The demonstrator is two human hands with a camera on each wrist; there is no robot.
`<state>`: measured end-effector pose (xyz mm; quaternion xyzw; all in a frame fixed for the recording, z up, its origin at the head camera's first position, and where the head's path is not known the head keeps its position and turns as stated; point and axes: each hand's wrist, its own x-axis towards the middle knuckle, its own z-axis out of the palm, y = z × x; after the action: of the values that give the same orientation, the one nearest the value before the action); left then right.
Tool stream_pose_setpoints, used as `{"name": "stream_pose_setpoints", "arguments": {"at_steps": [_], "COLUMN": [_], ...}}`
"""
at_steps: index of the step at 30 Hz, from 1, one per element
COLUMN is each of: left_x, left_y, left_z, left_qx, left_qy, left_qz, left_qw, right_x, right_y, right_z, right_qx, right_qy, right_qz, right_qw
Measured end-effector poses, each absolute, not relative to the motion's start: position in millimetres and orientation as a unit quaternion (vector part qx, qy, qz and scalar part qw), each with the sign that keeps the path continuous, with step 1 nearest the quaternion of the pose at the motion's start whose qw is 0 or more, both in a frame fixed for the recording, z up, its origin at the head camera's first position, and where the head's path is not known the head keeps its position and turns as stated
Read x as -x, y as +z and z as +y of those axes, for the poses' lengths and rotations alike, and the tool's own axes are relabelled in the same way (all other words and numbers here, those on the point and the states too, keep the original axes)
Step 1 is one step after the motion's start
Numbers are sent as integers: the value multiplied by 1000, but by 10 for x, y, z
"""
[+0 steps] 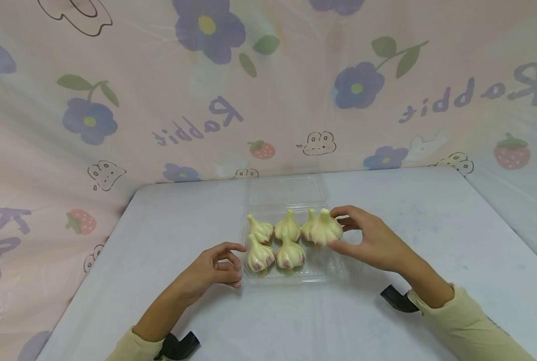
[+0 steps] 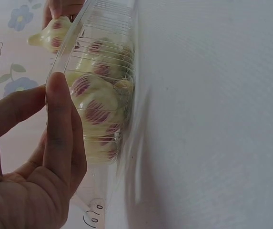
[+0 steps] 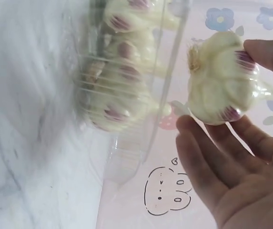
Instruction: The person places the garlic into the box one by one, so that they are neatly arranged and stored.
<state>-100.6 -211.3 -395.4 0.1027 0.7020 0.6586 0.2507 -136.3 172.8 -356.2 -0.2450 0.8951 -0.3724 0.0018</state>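
Note:
A clear plastic clamshell box (image 1: pixel 313 271) lies with its lid raised at the back. Inside it are several pale garlic bulbs (image 1: pixel 290 254) with purple streaks, their stems pointing up. My right hand (image 1: pixel 372 240) holds another garlic bulb (image 3: pixel 224 78) between thumb and fingers, above the box's right side; the right wrist view shows it clear of the rim. At the left side, my left hand (image 1: pixel 212 271) pinches the box's rim (image 2: pixel 55 71) between thumb and fingers. The held bulb partly covers one behind it in the head view.
The box stands on a white-covered table (image 1: pixel 183 215), near the back edge. A patterned curtain (image 1: pixel 286 90) with flowers and rabbits hangs behind and at the sides. The raised lid (image 1: pixel 286 190) reaches toward that curtain. Black straps (image 1: pixel 400 299) show at both sleeve cuffs.

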Motion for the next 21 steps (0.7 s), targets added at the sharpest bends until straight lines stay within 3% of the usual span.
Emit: {"name": "stream_pose_setpoints", "arguments": {"at_steps": [21], "left_x": [1011], "left_y": [-3958], "left_z": [-2112], "left_qx": [-102], "left_qy": [659], "left_qz": [701], "left_qw": [253], "right_x": [1351], "right_y": [-3650], "right_z": [1632], "right_qx": [300], "right_qy": [-332], "right_qz": [893], "right_qw": [-52]}}
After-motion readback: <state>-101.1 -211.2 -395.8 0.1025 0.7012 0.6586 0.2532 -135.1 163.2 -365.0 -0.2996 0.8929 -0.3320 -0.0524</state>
